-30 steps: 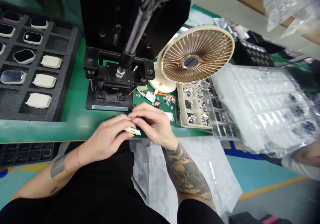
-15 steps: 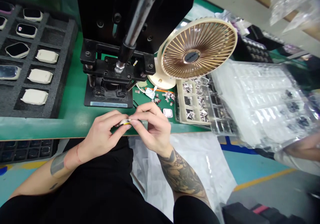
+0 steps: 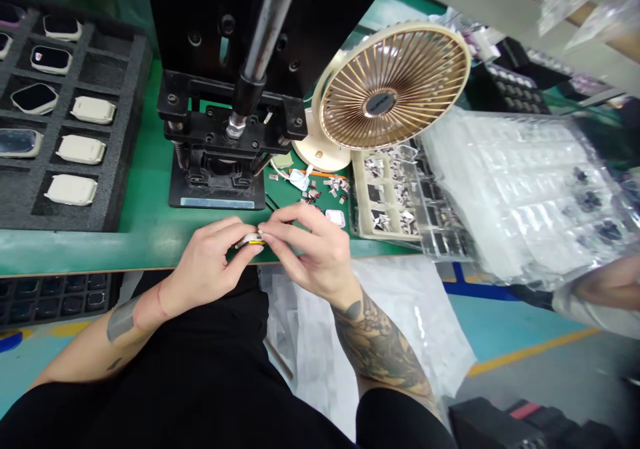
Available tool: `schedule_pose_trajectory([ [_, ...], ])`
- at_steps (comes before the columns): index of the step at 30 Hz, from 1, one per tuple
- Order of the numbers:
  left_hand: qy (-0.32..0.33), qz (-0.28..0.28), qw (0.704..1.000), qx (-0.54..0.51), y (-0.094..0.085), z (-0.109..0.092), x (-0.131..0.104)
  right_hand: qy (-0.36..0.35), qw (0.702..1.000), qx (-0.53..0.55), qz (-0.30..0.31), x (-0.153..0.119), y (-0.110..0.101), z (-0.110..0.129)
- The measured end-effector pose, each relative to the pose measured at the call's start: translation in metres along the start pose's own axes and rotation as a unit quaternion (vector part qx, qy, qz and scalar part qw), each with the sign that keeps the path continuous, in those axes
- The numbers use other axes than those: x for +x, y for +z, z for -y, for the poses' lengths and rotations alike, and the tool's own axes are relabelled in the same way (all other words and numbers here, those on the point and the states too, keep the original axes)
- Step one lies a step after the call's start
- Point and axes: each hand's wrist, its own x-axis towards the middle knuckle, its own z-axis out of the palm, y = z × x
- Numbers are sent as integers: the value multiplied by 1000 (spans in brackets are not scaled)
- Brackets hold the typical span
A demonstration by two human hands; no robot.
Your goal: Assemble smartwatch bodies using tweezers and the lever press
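Note:
A small pale watch case (image 3: pixel 249 239) with a yellow strip along its side is tilted on edge above the front of the bench. My left hand (image 3: pixel 210 257) pinches it between thumb and fingers from the left. At the case's right end, the thumb and fingertips of my right hand (image 3: pixel 314 247) are pressed together; whatever tiny piece they may hold is too small to make out. Just behind my hands stands a black press (image 3: pixel 220 181) with a metal rod. Near my right fingers lie a small whitish square plate (image 3: pixel 335 218) and scattered small metallic parts (image 3: pixel 337 184).
On the left, a dark foam tray (image 3: pixel 107 212) holds several watch cases. A cream fan (image 3: pixel 395 92) leans over a divided parts box (image 3: pixel 395 237). Clear plastic trays (image 3: pixel 525 195) in film stand at the right, near another person's arm (image 3: pixel 607 285).
The camera view has shifted slightly. My right wrist and forearm have swung a little to the right, while both hands stay at the watch case, which shows more of its yellow strip.

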Motion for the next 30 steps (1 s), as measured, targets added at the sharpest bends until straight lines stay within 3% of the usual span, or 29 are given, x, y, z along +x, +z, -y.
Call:
schedule_pose_trajectory([
  [4, -26, -4, 999, -25, -4, -1, 2, -70, 990, -116, 45, -4, 1, 3],
  [7, -34, -12, 999, -36, -5, -1, 3, -101, 978, -180, 40, -5, 3, 8],
  [17, 1, -8, 1000, 4, -6, 4, 1, -233, 939, -253, 25, -3, 12, -2],
  [20, 5, -15, 1000, 8, -7, 4, 1, -186, 950, -253, 7, -14, 17, 1],
  [23, 11, -58, 998, -3, -6, 3, 2, -86, 968, -233, -31, -46, 25, 10],
  [27, 8, -162, 985, -57, -2, 7, 5, 47, 976, -187, -106, -122, 33, 20],
  [30, -38, -178, 981, -67, 0, 10, 5, 221, 940, -220, -140, -187, 22, 22],
])
